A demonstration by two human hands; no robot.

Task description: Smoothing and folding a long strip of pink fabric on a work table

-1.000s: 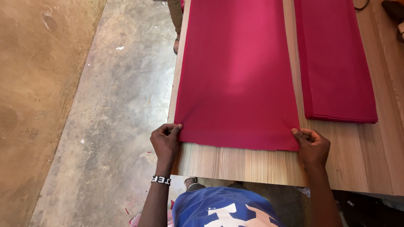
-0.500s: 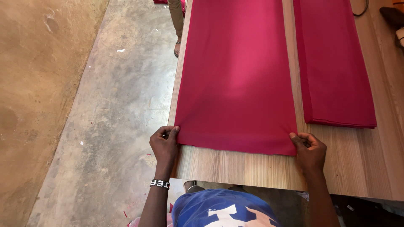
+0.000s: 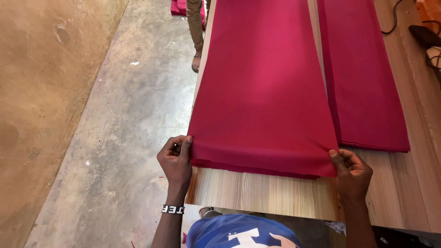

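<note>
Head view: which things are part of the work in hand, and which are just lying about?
In hand: red cloth, its near corners pinched by left hand and right hand; wooden table.
Lying about: second red cloth stack; black cable; another person's leg.

matt crimson cloth [image 3: 264, 92], smooth wood-grain table [image 3: 266, 195]

A long crimson cloth [image 3: 264, 87] lies flat and smooth lengthwise along a wooden table [image 3: 266, 195], its near edge layered and slightly lifted, both near corners pinched, its left edge at the table's side.
</note>
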